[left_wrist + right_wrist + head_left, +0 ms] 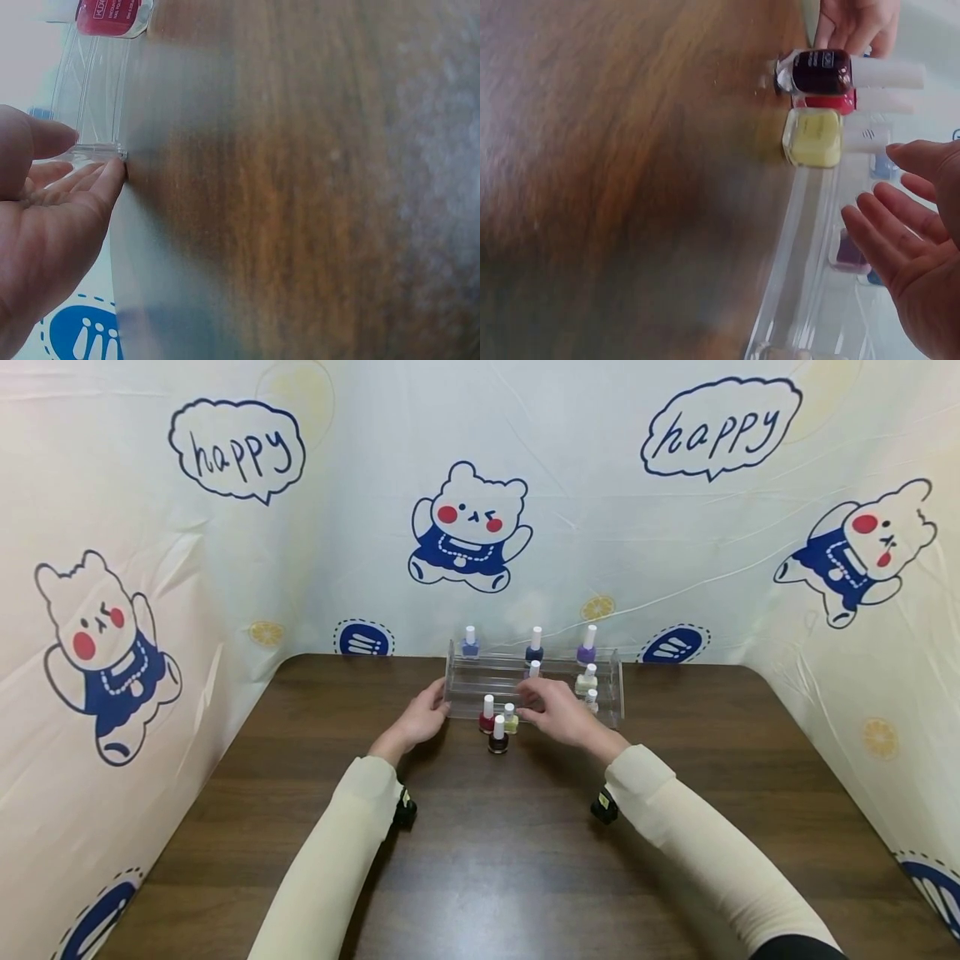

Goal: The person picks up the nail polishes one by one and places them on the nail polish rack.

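Observation:
A clear tiered display rack (487, 687) stands toward the back of the table. My left hand (422, 717) holds its left end wall between thumb and fingers, as the left wrist view shows up close. In front of the rack stand a yellow nail polish bottle (815, 138), a red one (487, 722) and a dark one (498, 743), all with white caps. My right hand (557, 710) is just right of them, its fingers extended and apart. In the right wrist view the thumb tip is right at the yellow bottle's cap, with nothing gripped.
On the rack's top tier stand a blue bottle (470, 647), a navy one (534, 652) and a purple one (587, 652). Lower down are a pale bottle (586, 683) and others partly hidden by my right hand. A printed curtain (360, 527) surrounds the brown table (495, 860).

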`<state>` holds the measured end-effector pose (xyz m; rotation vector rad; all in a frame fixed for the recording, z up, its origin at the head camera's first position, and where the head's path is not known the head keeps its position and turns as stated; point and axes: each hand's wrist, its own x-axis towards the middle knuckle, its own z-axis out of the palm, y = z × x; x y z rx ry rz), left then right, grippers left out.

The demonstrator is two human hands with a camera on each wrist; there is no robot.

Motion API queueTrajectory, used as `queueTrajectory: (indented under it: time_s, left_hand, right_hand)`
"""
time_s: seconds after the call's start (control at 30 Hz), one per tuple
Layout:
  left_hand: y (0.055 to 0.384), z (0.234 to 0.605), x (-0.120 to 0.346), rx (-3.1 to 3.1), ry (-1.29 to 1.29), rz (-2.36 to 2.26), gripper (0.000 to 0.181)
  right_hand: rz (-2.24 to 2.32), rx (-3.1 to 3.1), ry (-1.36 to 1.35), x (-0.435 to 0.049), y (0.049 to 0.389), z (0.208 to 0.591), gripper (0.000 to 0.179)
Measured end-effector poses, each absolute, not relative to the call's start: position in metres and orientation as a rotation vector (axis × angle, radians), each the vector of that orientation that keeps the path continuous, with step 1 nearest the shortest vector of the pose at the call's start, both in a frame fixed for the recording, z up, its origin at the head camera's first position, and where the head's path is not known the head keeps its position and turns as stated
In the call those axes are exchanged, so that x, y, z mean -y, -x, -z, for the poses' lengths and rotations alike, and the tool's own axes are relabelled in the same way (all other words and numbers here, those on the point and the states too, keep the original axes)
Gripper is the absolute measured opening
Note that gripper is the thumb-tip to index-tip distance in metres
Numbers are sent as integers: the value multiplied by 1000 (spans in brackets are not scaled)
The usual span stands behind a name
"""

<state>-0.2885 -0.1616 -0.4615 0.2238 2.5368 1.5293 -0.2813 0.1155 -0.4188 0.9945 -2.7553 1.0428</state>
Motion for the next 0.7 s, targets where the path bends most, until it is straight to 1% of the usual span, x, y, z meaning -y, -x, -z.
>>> queueTrajectory:
  time_s: [0.3, 0.4, 0.53, 0.7]
  left_hand:
    - [288, 461, 161, -2535, -217, -1526, 59]
    - [288, 461, 161, -2542, -253, -1531, 58]
    - [289, 462, 161, -2549, -302, -1532, 58]
    - [289, 462, 162, -2540, -298, -1533, 58]
  right_hand:
    - [-1024, 2724, -1050, -106, 283, 427, 29]
    - [-1042, 2737, -1066, -104, 283, 429, 29]
    - [-1034, 2756, -1066, -101, 282, 429, 27]
    - [-1008, 2767, -1047, -99, 282, 430, 22]
